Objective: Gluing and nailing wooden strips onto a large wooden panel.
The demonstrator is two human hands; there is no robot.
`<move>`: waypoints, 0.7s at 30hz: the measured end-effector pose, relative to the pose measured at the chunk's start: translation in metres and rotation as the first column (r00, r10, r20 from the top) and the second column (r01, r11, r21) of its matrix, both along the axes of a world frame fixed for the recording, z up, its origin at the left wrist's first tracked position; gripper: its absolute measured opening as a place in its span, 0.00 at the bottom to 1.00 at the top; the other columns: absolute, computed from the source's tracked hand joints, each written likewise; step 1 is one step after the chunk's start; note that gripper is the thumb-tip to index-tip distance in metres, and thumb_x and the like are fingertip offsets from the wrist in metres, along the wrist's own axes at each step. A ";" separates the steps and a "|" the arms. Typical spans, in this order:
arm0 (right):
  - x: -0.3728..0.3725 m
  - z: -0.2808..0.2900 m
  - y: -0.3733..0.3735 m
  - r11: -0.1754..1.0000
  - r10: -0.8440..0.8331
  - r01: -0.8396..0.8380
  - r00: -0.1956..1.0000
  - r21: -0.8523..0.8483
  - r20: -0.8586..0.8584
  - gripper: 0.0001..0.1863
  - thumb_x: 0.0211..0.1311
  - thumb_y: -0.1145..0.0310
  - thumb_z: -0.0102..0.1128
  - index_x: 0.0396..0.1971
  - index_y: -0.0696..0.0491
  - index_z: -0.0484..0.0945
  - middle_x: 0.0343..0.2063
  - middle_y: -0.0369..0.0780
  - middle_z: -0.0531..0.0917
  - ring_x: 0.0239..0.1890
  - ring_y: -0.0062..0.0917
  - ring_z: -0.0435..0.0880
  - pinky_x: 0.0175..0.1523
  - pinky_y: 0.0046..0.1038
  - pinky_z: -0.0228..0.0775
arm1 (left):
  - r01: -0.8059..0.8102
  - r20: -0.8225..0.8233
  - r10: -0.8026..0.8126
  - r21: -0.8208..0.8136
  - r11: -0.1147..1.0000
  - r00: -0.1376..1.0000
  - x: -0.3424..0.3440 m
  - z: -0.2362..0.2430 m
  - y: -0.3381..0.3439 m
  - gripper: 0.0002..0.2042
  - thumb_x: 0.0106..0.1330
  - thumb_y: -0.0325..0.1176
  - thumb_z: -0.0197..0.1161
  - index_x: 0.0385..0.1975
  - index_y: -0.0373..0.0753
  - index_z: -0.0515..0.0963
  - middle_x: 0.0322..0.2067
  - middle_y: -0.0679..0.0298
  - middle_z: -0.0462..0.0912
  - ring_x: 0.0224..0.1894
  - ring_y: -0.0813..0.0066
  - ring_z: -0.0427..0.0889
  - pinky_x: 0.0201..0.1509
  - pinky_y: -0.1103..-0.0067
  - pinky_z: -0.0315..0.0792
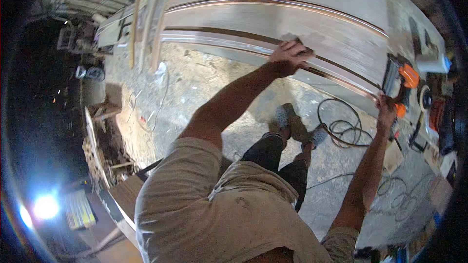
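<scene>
A long pale panel [312, 24] lies in front of me, with narrow strips of wood running across it. My left hand [288, 58] is curled over the near strip [341, 82], about midway along the panel's front. A small dark piece [306, 51] shows by its fingers, blurred, and its kind is unclear. At the right end of the same strip my right hand [386, 109] has its fingers closed around the tip. Just beyond that hand lies an orange and black nail gun [403, 79]. Farther back, a second dark-edged strip [273, 1] crosses the panel.
Several long wooden strips [153, 24] stick out at the left end. A coiled hose [341, 124] lies on the floor by my feet. A white and blue bottle [435, 64], a roll of tape [426, 96] and other tools crowd the right side. A bright lamp [46, 207] shines at lower left.
</scene>
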State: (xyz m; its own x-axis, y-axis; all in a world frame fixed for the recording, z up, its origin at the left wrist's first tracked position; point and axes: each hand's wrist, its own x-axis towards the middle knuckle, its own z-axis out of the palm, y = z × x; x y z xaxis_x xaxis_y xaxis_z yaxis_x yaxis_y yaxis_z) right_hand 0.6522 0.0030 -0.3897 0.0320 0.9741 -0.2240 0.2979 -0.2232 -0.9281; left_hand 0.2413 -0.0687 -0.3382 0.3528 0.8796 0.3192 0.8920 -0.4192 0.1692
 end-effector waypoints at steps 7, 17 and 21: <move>-0.006 -0.003 0.007 0.999 0.036 -0.039 0.995 -0.034 -0.091 0.14 0.56 0.61 0.62 0.26 0.59 0.78 0.20 0.36 0.78 0.23 0.19 0.75 0.29 0.22 0.65 | -0.016 0.072 0.017 -0.014 1.000 0.997 -0.001 0.005 -0.010 0.17 0.53 0.36 0.61 0.44 0.56 0.76 0.39 0.68 0.71 0.45 0.63 0.70 0.49 0.66 0.67; -0.012 0.002 0.006 0.999 0.008 -0.014 0.992 -0.041 -0.128 0.15 0.56 0.60 0.62 0.30 0.59 0.78 0.22 0.37 0.79 0.23 0.19 0.75 0.29 0.22 0.66 | -0.054 0.049 0.052 0.037 0.998 0.997 0.003 0.006 -0.013 0.18 0.51 0.42 0.64 0.44 0.56 0.76 0.41 0.66 0.70 0.46 0.63 0.69 0.48 0.64 0.67; 0.027 -0.027 0.004 1.000 -0.005 0.011 0.971 0.022 -0.241 0.15 0.54 0.66 0.60 0.37 0.61 0.78 0.28 0.37 0.82 0.29 0.19 0.77 0.32 0.20 0.70 | -0.096 0.098 0.094 0.021 0.995 0.991 0.048 0.018 0.005 0.22 0.52 0.51 0.63 0.47 0.54 0.75 0.42 0.65 0.72 0.48 0.63 0.70 0.52 0.64 0.65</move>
State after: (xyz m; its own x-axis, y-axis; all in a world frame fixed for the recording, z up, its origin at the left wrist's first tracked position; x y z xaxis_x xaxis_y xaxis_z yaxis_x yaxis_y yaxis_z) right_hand 0.6790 0.0067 -0.4168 -0.0124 0.9790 -0.2034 0.0635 -0.2022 -0.9773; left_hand 0.2893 -0.0633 -0.3200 0.2344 0.8988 0.3704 0.9078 -0.3387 0.2474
